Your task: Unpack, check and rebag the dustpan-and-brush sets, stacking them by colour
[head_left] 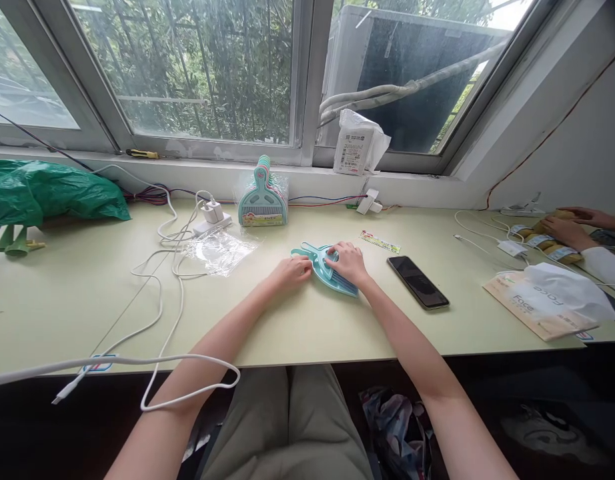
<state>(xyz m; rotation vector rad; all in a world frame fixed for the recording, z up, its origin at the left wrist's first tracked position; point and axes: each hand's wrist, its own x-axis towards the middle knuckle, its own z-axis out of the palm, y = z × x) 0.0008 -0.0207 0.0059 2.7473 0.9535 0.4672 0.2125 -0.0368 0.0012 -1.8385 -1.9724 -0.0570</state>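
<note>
A small light-blue dustpan [321, 275] lies on the table in front of me, its handle pointing to the upper left. A matching little brush [343, 283] rests in the pan, its bristles toward the lower right. My left hand [293, 269] is closed at the pan's left edge near the handle; its fingertips are partly hidden. From the right, my right hand [349, 263] grips the brush from above, thumb and fingers bent around it. A printed label strip [380, 241] lies beyond my right hand.
Bagged dustpan sets [262, 197] stand by the sill. A clear plastic bag [220, 251] and white cables [160, 293] lie left; one cable crosses my left forearm. A phone [418, 283] and tissue pack [542, 300] are right. Another person's hands [570, 230] touch yellowish rolls.
</note>
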